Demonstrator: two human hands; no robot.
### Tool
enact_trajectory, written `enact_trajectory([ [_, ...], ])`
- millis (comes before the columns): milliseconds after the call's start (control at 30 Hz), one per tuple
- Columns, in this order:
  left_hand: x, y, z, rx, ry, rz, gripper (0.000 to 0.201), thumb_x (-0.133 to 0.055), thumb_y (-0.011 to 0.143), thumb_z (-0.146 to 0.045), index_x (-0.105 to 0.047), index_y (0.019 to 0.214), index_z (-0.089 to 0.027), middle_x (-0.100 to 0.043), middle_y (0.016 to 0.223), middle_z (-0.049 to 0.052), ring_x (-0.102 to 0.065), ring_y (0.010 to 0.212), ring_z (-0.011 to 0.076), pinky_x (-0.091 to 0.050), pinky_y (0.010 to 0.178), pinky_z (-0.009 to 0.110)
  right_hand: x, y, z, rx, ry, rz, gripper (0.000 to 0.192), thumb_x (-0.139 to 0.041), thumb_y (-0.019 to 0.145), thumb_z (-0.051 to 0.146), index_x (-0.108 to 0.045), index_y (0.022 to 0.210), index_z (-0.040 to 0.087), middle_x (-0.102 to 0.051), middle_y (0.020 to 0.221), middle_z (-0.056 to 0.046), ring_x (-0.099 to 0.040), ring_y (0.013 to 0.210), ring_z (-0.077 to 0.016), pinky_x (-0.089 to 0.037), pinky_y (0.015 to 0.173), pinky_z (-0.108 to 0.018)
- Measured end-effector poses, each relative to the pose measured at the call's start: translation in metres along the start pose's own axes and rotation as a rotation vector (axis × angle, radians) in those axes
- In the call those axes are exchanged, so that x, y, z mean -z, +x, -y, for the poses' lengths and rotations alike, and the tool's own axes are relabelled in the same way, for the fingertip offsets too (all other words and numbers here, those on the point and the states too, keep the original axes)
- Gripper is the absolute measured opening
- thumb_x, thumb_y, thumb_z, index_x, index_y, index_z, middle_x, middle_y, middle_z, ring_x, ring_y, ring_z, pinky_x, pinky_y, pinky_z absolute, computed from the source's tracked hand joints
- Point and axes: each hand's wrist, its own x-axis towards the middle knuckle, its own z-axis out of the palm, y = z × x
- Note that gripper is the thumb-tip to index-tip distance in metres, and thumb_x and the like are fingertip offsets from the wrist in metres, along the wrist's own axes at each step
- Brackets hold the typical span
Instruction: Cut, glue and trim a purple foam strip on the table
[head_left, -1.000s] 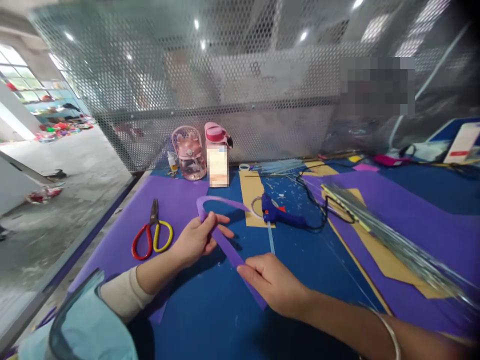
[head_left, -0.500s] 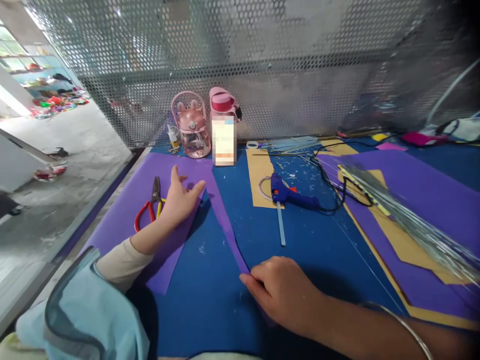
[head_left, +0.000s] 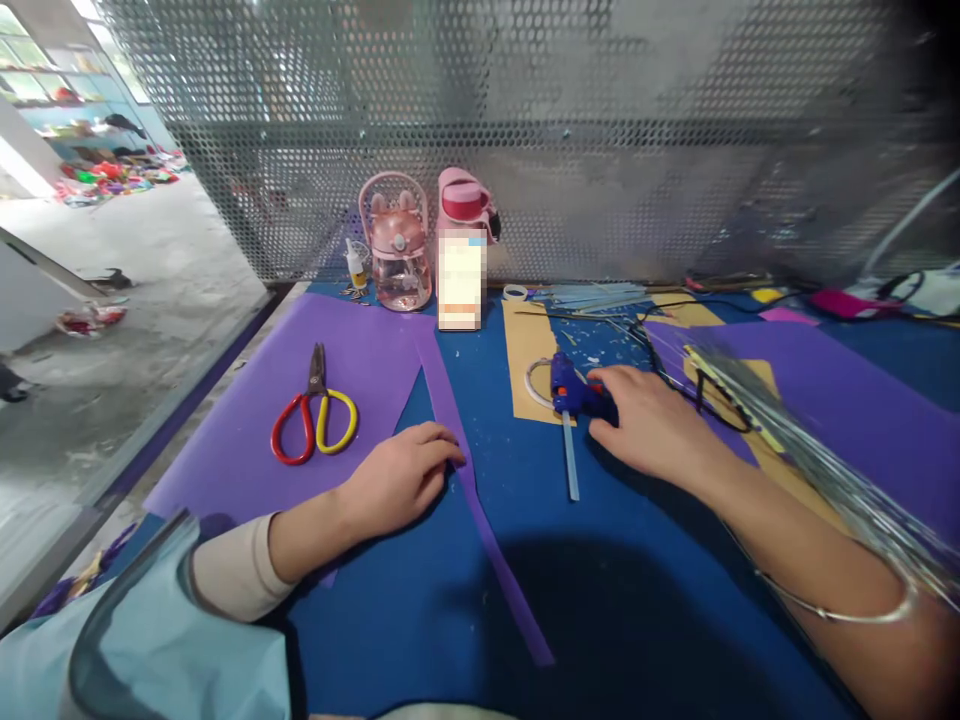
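A long purple paper strip (head_left: 504,567) lies slantwise over the blue work surface. My left hand (head_left: 405,478) rests beside it, fingers curled and their tips on the strip's middle. To the right, my right hand (head_left: 652,420) is around the handle of a blue hot glue gun (head_left: 568,385), index finger and thumb on either side; the palm hides most of the handle. A clear glue stick (head_left: 571,460) extends from the gun toward me. Scissors with one red and one yellow handle (head_left: 316,400) lie on a large purple sheet (head_left: 247,380), left of my left hand.
Behind stand a pink-lidded bottle (head_left: 401,250), a pink cup (head_left: 461,200), a blurred phone-like panel (head_left: 460,280) and a small white dropper bottle (head_left: 355,268). A tape roll (head_left: 515,292) lies near glue sticks (head_left: 596,295). Wire stems (head_left: 817,440) and a black cord (head_left: 660,365) occupy the right.
My right hand let go of the strip's near end and moved up and right to the glue gun. My left hand came down from beside the scissors onto the strip. The view shifted slightly.
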Motion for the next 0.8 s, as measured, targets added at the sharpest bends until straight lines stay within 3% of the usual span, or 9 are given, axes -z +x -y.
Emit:
enact_trajectory([
  [167, 0.000, 0.002, 0.002, -0.031, 0.003, 0.053, 0.025, -0.043, 0.087, -0.012, -0.062, 0.102, -0.018, -0.062, 0.108, 0.006, -0.057, 0.099, 0.0185, -0.049, 0.088, 0.032, -0.034, 0.005, -0.019, 0.045, 0.068, -0.008, 0.044, -0.049, 0.080, 0.028, -0.052, 0.120, 0.010, -0.059, 0.122, -0.018, -0.057, 0.110, -0.0340, -0.047, 0.089, -0.044],
  [300, 0.000, 0.001, 0.005, -0.068, -0.008, 0.050, 0.025, -0.041, 0.089, -0.012, -0.062, 0.102, -0.017, -0.063, 0.106, 0.007, -0.056, 0.098, 0.0186, -0.048, 0.087, 0.032, -0.030, 0.000, -0.016, 0.018, 0.168, -0.129, 0.040, -0.051, 0.080, 0.027, -0.055, 0.118, 0.013, -0.064, 0.114, -0.015, -0.063, 0.100, -0.0310, -0.051, 0.080, -0.041],
  [467, 0.005, 0.002, 0.006, -0.100, 0.010, 0.025, 0.025, -0.042, 0.088, -0.011, -0.062, 0.102, -0.016, -0.062, 0.098, 0.008, -0.055, 0.094, 0.0193, -0.048, 0.085, 0.033, -0.016, -0.008, -0.011, -0.118, 0.298, -0.368, 0.041, -0.059, 0.078, 0.043, -0.059, 0.111, 0.018, -0.071, 0.091, -0.009, -0.067, 0.077, -0.0269, -0.051, 0.066, -0.035],
  [567, 0.006, 0.001, 0.004, -0.071, 0.024, -0.001, 0.029, -0.041, 0.086, -0.008, -0.059, 0.107, -0.015, -0.059, 0.110, 0.010, -0.054, 0.100, 0.0200, -0.047, 0.089, 0.034, -0.009, -0.012, -0.010, -0.153, 0.354, -0.308, 0.037, -0.049, 0.086, 0.048, -0.063, 0.105, 0.020, -0.071, 0.084, -0.008, -0.066, 0.076, -0.0265, -0.050, 0.066, -0.036],
  [700, 0.004, 0.000, 0.002, -0.068, 0.032, -0.041, 0.029, -0.040, 0.086, -0.007, -0.059, 0.105, -0.016, -0.055, 0.119, 0.010, -0.053, 0.105, 0.0202, -0.046, 0.091, 0.035, 0.000, -0.009, -0.007, -0.217, 0.543, -0.163, 0.043, -0.040, 0.089, 0.054, -0.066, 0.078, 0.020, -0.069, 0.073, -0.008, -0.064, 0.071, -0.0239, -0.051, 0.068, -0.037],
  [800, 0.003, 0.002, -0.002, -0.082, 0.023, -0.110, 0.026, -0.042, 0.086, -0.009, -0.059, 0.104, -0.017, -0.057, 0.115, 0.010, -0.053, 0.105, 0.0196, -0.046, 0.091, 0.036, 0.001, -0.004, 0.002, -0.302, 0.983, -0.057, 0.039, -0.047, 0.086, 0.054, -0.063, 0.096, 0.019, -0.069, 0.086, -0.008, -0.065, 0.072, -0.0211, -0.055, 0.065, -0.034],
])
